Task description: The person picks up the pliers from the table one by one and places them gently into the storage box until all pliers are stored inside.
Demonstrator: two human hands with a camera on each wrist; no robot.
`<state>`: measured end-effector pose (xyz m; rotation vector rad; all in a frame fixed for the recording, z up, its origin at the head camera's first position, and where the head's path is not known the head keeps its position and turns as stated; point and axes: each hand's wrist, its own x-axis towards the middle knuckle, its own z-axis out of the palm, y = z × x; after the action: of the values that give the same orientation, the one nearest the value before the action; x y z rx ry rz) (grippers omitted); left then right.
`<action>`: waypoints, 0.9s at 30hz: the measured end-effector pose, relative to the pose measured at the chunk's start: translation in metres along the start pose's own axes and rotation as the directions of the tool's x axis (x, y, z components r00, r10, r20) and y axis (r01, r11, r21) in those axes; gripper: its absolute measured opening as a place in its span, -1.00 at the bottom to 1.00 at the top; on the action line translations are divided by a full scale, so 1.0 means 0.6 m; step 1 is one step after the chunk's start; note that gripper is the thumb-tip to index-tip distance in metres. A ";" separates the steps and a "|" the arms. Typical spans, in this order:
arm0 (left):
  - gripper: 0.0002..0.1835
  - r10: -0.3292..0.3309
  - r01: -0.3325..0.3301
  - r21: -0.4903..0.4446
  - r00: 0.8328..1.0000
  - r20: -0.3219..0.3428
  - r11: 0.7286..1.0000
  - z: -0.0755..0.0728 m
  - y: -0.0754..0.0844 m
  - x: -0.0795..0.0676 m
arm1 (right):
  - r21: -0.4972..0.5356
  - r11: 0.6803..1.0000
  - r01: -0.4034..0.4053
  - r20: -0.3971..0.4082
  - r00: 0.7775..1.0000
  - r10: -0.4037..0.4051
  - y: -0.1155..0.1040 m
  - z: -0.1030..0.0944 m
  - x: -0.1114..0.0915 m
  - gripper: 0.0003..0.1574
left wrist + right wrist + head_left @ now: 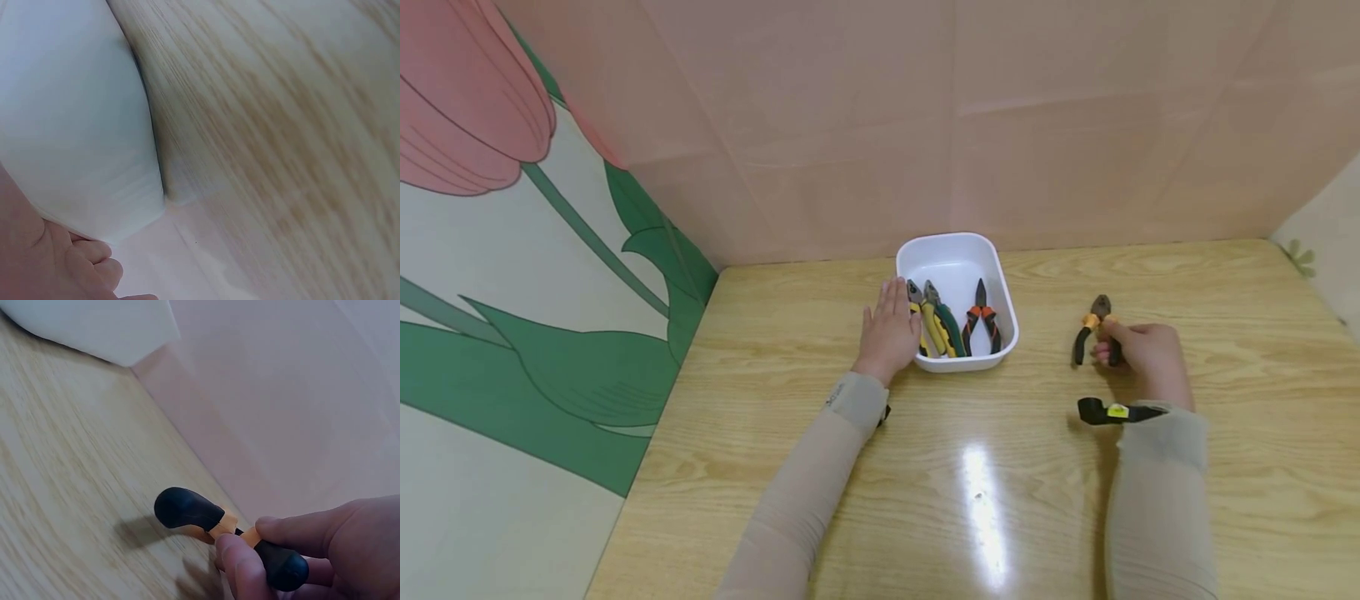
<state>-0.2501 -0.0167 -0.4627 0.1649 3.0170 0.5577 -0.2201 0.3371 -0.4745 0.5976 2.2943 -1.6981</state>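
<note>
My right hand (1150,354) pinches one handle of a pair of pliers (1101,307) with black and orange grips, to the right of the box. In the right wrist view, thumb and fingers close around that handle (284,565), while the other handle stands free. A white plastic box (951,364) sits near the back of the table. Against its left side lies my left hand (887,333), fingers stretched forward. Inside are yellow-handled pliers (917,321), partly hidden by that hand, green-and-yellow pliers (946,321) and black-and-orange long-nose pliers (981,321).
The wood-grain table (1037,500) runs back to a pink-covered wall (955,125). A wall with painted tulips (587,333) borders the left side. Each wrist wears a dark camera mount (1120,412).
</note>
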 end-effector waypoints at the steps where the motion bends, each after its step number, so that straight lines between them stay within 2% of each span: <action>1: -0.30 -0.002 0.002 0.001 1.000 0.002 1.000 0.000 0.000 0.000 | -0.003 1.000 0.003 -0.003 1.000 -0.003 0.000 0.001 0.000 -0.40; 4: -0.30 -0.007 0.007 0.006 1.000 0.010 1.000 0.000 0.000 0.000 | -0.008 1.000 0.020 -0.013 1.000 -0.020 -0.001 0.005 0.002 -0.37; 10: -0.30 -0.001 0.001 0.007 1.000 0.005 1.000 0.000 -0.001 0.000 | 0.001 0.998 0.061 -0.031 0.998 -0.061 0.001 0.009 0.007 -0.47; 17: -0.30 -0.005 0.005 0.007 1.000 0.007 1.000 0.000 0.000 0.001 | -0.019 0.999 0.033 -0.037 0.999 -0.034 -0.003 0.014 0.008 -0.43; 24: -0.30 -0.011 0.011 0.004 1.000 0.013 1.000 -0.001 0.001 0.000 | -0.005 0.996 0.087 -0.058 0.994 -0.087 -0.006 0.013 0.003 -0.50; 27: -0.30 -0.007 0.007 0.007 1.000 0.010 1.000 -0.001 0.000 0.000 | -0.029 0.996 0.089 -0.062 0.994 -0.090 -0.007 0.013 0.002 -0.47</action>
<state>-0.2499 -0.0168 -0.4619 0.1577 3.0086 0.5440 -0.2235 0.3289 -0.4735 0.5587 2.4178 -1.7084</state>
